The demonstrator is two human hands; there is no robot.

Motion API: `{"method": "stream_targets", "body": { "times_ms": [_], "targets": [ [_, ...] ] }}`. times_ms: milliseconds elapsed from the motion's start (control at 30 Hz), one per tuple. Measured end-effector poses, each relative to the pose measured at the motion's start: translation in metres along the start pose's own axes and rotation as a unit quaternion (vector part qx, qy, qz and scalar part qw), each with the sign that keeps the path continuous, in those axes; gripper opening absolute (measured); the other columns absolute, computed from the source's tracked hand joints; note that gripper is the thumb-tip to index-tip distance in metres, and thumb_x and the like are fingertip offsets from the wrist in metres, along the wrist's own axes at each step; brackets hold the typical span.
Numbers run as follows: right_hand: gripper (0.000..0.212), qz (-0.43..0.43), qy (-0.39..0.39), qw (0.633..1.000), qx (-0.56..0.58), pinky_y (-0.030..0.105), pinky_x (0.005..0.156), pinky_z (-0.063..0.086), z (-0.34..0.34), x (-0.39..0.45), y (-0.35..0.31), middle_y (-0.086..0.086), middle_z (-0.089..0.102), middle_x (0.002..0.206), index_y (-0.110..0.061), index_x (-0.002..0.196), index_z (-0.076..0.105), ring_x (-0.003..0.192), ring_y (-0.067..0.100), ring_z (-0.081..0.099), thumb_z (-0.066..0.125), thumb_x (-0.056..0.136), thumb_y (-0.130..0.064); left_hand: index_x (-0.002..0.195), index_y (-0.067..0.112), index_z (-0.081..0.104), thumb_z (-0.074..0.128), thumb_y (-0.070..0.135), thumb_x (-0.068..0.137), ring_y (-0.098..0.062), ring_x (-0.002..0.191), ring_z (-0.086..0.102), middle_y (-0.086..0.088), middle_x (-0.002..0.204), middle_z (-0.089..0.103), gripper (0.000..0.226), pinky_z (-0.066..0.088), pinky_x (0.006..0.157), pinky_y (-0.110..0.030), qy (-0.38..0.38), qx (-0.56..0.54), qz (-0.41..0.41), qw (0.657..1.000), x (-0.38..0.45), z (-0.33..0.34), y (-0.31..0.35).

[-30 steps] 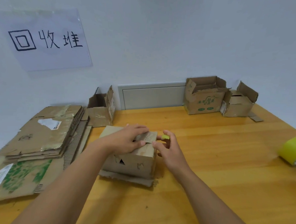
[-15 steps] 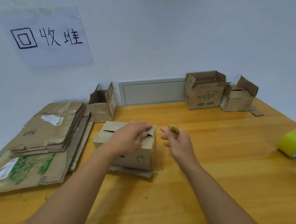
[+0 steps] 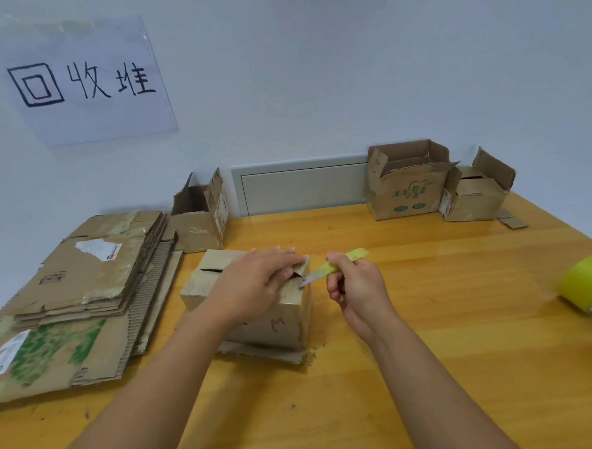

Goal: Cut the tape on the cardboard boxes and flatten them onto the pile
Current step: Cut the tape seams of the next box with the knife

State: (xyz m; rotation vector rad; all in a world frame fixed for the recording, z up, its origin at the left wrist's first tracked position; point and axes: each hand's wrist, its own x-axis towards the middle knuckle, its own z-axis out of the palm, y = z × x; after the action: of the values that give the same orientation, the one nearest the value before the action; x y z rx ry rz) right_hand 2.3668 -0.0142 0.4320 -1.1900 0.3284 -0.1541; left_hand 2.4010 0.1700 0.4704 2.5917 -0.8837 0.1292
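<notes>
A small closed cardboard box (image 3: 275, 323) stands on the wooden table (image 3: 416, 385) in front of me, on a scrap of flat cardboard. My left hand (image 3: 253, 284) lies on top of the box, fingers curled over its right top edge. My right hand (image 3: 356, 289) grips a yellow-green utility knife (image 3: 333, 267), its blade tip touching the box's top right edge beside my left fingers. A pile of flattened boxes (image 3: 79, 281) lies on the table at the left.
An open box (image 3: 199, 212) stands behind the pile near the wall. Two more open boxes (image 3: 406, 185) (image 3: 474, 196) stand at the back right. A roll of yellow tape (image 3: 586, 284) lies at the right edge. A paper sign (image 3: 82, 82) hangs on the wall.
My right hand drew away from the box, then came back with the knife blade out and set it at the top edge. My left hand stayed on the box.
</notes>
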Motion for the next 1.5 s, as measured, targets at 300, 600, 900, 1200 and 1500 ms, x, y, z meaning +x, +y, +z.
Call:
{"method": "stream_targets", "body": {
  "times_ms": [300,600,900,1200,1500],
  "targets": [
    [0.017,0.023,0.038,0.999,-0.027,0.023,0.039,0.028,0.010,0.012,0.002,0.002,0.044,0.041,-0.004,0.088,0.053,0.037,0.014,0.034,0.062,0.096,-0.017,0.138,0.034,0.054,0.045,0.029,0.103,-0.008,0.132,0.044,0.017,0.142,0.053,0.036,0.034,0.110,-0.036,0.021,-0.005,-0.001,1.000,-0.001,-0.002,0.002],
    [0.029,-0.021,0.054,0.997,-0.056,0.032,0.049,0.023,0.026,0.036,0.005,-0.001,0.034,0.050,-0.013,0.071,0.046,0.045,0.015,0.028,0.062,0.095,-0.016,0.138,0.031,0.054,0.047,0.029,0.103,-0.010,0.127,0.047,0.014,0.138,0.057,0.036,0.037,0.105,-0.034,0.021,-0.005,0.000,1.000,0.000,-0.002,0.001],
    [0.028,-0.019,0.094,0.994,-0.057,0.033,0.051,0.023,0.027,0.059,-0.001,0.001,0.033,0.055,-0.014,0.073,0.046,0.049,0.017,0.028,0.063,0.095,-0.020,0.136,0.033,0.054,0.046,0.031,0.103,-0.009,0.126,0.048,0.016,0.135,0.057,0.034,0.038,0.105,-0.039,0.013,-0.012,-0.009,1.000,0.001,-0.004,0.003],
    [0.033,-0.052,0.092,0.994,-0.034,0.037,0.053,0.019,0.026,0.033,0.011,-0.003,0.028,0.051,-0.017,0.065,0.039,0.049,0.018,0.024,0.062,0.088,-0.013,0.136,0.034,0.053,0.045,0.031,0.103,-0.007,0.126,0.047,0.018,0.135,0.056,0.034,0.038,0.106,-0.041,0.007,0.000,-0.007,1.000,0.002,-0.004,0.003],
    [0.038,-0.051,0.134,0.989,-0.044,0.037,0.058,0.023,0.037,0.040,0.015,0.003,0.027,0.060,-0.018,0.065,0.035,0.061,0.020,0.026,0.063,0.091,-0.015,0.135,0.034,0.053,0.045,0.032,0.103,-0.008,0.127,0.047,0.017,0.135,0.056,0.033,0.037,0.107,-0.042,0.007,-0.004,-0.010,1.000,0.002,-0.004,0.004]
  ]
}}
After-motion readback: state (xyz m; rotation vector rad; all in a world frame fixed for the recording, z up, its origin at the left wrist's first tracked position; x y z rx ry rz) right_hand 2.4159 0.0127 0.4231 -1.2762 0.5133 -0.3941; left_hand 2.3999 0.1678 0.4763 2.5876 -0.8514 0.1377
